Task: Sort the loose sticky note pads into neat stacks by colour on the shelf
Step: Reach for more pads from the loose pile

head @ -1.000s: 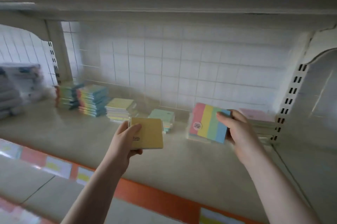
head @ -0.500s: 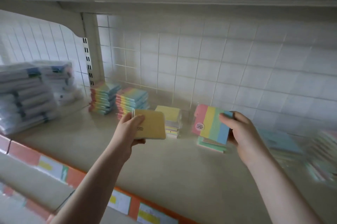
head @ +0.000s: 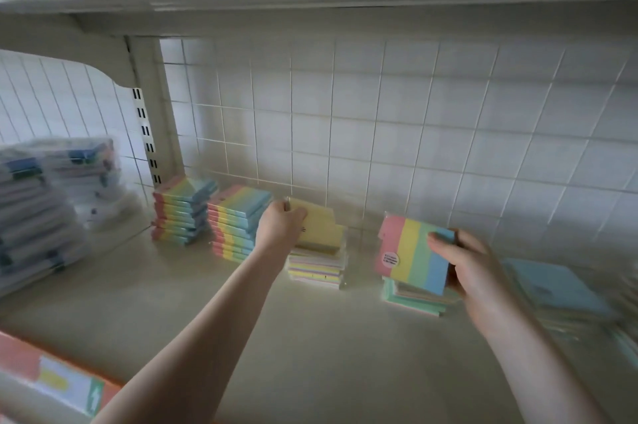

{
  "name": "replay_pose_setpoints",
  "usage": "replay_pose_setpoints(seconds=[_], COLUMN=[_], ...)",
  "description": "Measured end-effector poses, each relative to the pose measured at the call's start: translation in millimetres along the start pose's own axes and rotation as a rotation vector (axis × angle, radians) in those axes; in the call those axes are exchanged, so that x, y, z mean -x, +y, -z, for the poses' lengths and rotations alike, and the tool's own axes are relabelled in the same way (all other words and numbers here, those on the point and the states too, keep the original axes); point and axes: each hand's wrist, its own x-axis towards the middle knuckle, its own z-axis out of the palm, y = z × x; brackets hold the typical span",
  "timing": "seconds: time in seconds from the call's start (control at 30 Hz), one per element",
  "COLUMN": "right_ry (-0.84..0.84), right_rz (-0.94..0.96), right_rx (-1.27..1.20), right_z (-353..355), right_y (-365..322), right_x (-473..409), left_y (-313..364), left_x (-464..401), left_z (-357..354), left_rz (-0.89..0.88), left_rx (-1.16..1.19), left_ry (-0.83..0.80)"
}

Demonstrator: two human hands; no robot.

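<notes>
The left hand (head: 281, 223) gripped a yellow pad (head: 319, 228) just above the yellow stack (head: 316, 266), best lowered flat with edges squared, while the right hand (head: 464, 263) grasped a striped rainbow pad (head: 412, 254) over the shelf (head: 310, 337).

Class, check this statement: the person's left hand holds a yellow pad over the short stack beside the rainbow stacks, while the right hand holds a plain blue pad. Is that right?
Not quite. In the head view the right hand grips a four-colour striped pad: pink, yellow, green and blue. The rest stands: the left hand holds the yellow pad over the short stack beside the rainbow stacks.
</notes>
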Motion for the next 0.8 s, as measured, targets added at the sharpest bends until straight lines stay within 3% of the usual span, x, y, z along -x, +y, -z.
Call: replay_pose_setpoints(seconds=[0.17, 0.4, 0.63, 0.8], right_ry=[0.039, 0.048, 0.029, -0.04], right_rz=[-0.01, 0.041, 0.067, 0.068], right_rx=[0.001, 0.036, 0.013, -0.019], right_z=[-1.9, -4.0, -41.3, -98.8], right_y=[5.8, 4.8, -15.6, -20.6], right_x=[-3.8, -2.7, -14.0, -27.0], left_y=[-7.8, -20.0, -24.4, -40.8], left_x=[-16.8, -16.5, -2.1, 1.4], left_z=[1.9, -1.6, 48.7, 108.7], left_rz=[-0.055, -0.094, -0.364, -0.508], left_rx=[-0.317, -0.423, -0.457, -0.483], left_ry=[-0.056, -0.122, 0.005, 0.182])
